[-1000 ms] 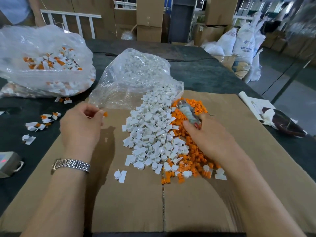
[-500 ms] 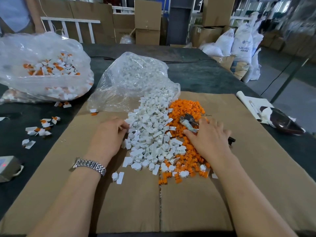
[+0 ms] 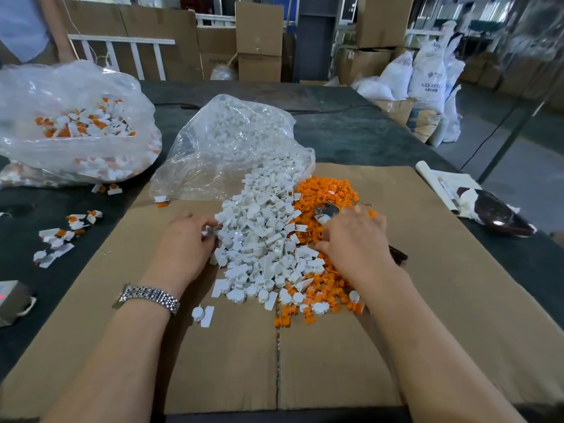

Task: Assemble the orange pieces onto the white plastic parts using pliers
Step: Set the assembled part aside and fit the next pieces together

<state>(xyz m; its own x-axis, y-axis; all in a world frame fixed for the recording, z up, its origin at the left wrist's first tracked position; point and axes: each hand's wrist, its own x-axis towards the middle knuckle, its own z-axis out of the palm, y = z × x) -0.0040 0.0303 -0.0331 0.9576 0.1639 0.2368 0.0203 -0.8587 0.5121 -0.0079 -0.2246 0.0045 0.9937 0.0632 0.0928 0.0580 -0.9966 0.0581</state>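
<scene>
The left hand point(image 3: 183, 245) fingers pinched a white part point(image 3: 210, 231) at the pile's edge; the right hand point(image 3: 355, 242) gripped the pliers point(image 3: 326, 212) over the orange pieces point(image 3: 326, 190).

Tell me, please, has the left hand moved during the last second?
Yes. The left hand has gone right, from the cardboard sheet near the clear bag's mouth to the left edge of the white parts pile, where its fingertips pinch a white piece.
</scene>
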